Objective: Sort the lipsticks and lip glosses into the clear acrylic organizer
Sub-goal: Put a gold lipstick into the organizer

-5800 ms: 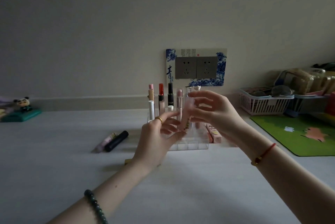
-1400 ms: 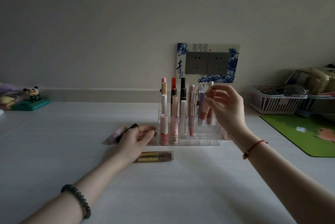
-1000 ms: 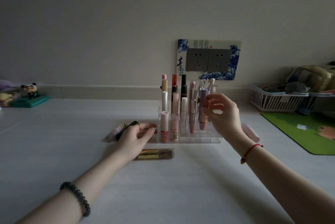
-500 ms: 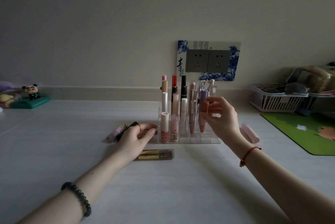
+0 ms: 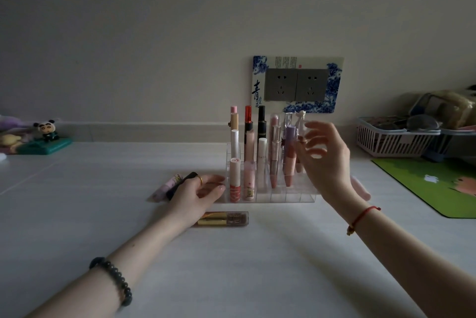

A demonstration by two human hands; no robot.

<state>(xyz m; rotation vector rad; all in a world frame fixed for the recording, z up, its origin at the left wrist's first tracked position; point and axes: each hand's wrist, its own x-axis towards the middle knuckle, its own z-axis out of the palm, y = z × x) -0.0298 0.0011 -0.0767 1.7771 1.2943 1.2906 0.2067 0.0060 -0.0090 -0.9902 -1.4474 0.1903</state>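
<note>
Both hands are open: left hand (image 5: 195, 196) flat beside the organizer (image 5: 296, 195), right hand (image 5: 327, 163) loose-fingered by its upright lipsticks (image 5: 261, 122).

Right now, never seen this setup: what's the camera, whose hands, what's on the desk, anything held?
No robot here: one wide-angle camera worn on a person's head looks down at their two bare hands. The left hand rests flat on the white table, fingertips by the clear acrylic organizer, which holds upright lipsticks and glosses. The right hand, blurred, hovers open at the organizer's right side and seems to hold nothing. Lying loose: a gold-and-brown gloss tube in front, a pale pink tube and a black tube beyond the left hand.
</note>
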